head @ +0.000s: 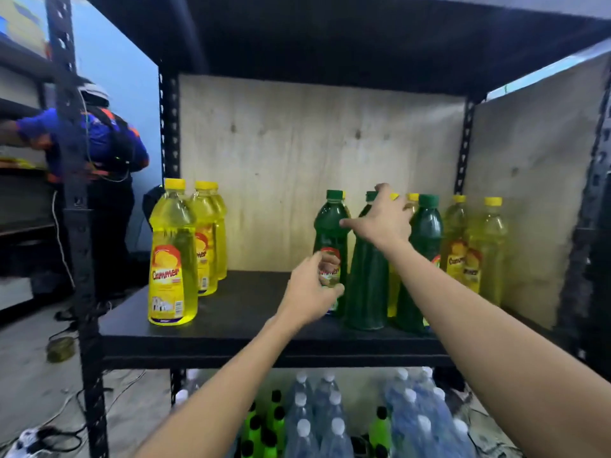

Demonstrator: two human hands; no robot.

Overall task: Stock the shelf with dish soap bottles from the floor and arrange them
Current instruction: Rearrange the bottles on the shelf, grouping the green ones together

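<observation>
Both forearms reach up from 6 o'clock toward the black shelf (231,322). Left hand (310,290) is wrapped around the lower labelled body of a green bottle (331,223); fingers (329,259) curl across the label, clamped on it. Right hand (383,219) sits higher, at about 1 o'clock of the left, fingers spread apart over the shoulder and cap of a second green bottle (367,292); contact likely, closed grip not evident. A third green bottle (426,226) stands just beside it at 3 o'clock. Yellow bottles: a group of three (173,256) at the shelf's 9 o'clock end, more (489,246) at the 3 o'clock end by the plywood side panel (535,180). Below the shelf, at 6 o'clock, clear water bottles (334,421) and bright green bottles (274,421). Another person (105,143) stands at 9 o'clock, beyond the upright.
</observation>
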